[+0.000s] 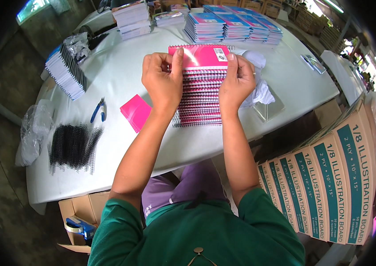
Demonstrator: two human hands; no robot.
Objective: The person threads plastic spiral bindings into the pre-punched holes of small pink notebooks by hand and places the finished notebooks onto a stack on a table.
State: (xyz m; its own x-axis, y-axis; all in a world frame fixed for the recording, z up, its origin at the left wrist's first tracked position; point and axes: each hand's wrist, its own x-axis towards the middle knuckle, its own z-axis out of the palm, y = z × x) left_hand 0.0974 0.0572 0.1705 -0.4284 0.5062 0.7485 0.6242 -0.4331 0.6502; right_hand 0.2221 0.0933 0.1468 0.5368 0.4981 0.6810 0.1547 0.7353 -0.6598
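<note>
Pink notebook (199,56), upper centre, seemed light, bendy, slick; our left hand (163,80) and right hand (237,83) pinched its safer side edges.

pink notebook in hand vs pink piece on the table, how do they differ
The pink notebook is held between the left hand and right hand; the pink piece lies on the table. The notebook shows a coil along its far edge and a white patch; the pink piece shows neither. Both are bright pink.
</note>
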